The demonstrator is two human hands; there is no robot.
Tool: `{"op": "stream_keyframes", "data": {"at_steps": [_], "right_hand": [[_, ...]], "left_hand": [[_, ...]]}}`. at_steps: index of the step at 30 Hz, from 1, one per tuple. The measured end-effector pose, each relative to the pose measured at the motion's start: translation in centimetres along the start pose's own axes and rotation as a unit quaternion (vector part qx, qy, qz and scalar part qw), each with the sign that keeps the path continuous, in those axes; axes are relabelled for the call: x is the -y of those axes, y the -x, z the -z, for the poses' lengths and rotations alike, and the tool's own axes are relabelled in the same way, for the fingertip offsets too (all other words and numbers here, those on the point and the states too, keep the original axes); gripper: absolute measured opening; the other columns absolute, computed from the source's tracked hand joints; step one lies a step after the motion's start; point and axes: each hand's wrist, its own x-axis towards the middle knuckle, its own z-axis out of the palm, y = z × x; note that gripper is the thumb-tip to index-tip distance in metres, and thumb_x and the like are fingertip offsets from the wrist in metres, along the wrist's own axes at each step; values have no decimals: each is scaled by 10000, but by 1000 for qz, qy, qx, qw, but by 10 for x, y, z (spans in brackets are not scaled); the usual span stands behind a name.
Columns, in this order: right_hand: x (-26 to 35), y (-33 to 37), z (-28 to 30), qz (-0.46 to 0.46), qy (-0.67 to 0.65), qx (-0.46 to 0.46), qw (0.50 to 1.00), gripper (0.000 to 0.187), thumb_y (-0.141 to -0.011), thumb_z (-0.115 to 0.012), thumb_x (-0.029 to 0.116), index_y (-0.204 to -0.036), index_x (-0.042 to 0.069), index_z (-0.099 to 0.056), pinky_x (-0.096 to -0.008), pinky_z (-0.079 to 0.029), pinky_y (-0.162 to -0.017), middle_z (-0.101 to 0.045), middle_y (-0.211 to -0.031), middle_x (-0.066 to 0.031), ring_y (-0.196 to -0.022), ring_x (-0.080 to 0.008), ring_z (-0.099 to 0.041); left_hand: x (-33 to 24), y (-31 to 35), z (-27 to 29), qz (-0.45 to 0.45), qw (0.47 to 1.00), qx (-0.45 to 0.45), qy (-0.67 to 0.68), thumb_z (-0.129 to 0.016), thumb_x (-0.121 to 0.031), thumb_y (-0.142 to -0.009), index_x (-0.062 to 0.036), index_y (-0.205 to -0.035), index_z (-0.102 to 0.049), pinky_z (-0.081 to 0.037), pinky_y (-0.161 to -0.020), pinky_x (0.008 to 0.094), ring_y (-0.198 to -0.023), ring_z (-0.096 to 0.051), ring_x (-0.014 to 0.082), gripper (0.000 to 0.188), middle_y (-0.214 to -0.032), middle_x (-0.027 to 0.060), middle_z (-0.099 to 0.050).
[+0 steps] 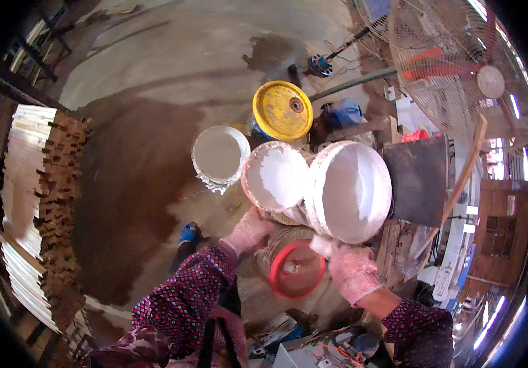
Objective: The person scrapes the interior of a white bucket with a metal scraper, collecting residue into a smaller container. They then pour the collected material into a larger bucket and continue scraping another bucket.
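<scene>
My left hand [250, 232], in a pale pink knit glove, is closed at the near edge of a round bucket [274, 176] with a white-coated inside. Some of its fingers are hidden there. Right of this bucket, and touching it, is a larger white bucket [381, 195] holding pale grey-white liquid. My right hand [353, 273], gloved alike, is closed by the larger bucket's near side. A small bright white piece [321, 245] shows at its fingertips; its kind is unclear. Between my hands stands a bucket with a red rim [296, 268].
Left of the buckets stands another white bucket [220, 153] with grey contents and a smeared rim. Behind them is a yellow-topped drum [283, 110]. A large fan [442, 67] rises at the far right. Stacked wooden pieces [43, 214] line the left; cables and a box [313, 352] lie close by.
</scene>
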Motion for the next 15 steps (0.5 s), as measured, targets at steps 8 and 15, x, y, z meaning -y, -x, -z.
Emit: {"op": "stream_keyframes", "data": {"at_steps": [8, 15], "right_hand": [[-79, 131, -116, -89, -720, 163, 669, 367, -894, -560, 317, -1123, 39, -635, -300, -507, -662, -690, -844, -103, -757, -190, -670], [-56, 178, -346, -164, -848, -251, 438, 315, -969, -479, 251, -1133, 13, -604, -303, -535, -647, -651, -937, -74, -737, -158, -637]], "left_hand": [[3, 20, -15, -28, 994, 68, 79, -611, -15, -724, -42, -1036, -533, -429, -457, 265, -549, -546, 115, 322, -726, 12, -545], [53, 66, -30, -22, 998, -50, 9, -572, -8, -714, -34, -877, -541, -443, -403, 294, -411, -503, 161, 168, -655, 25, -516]]}}
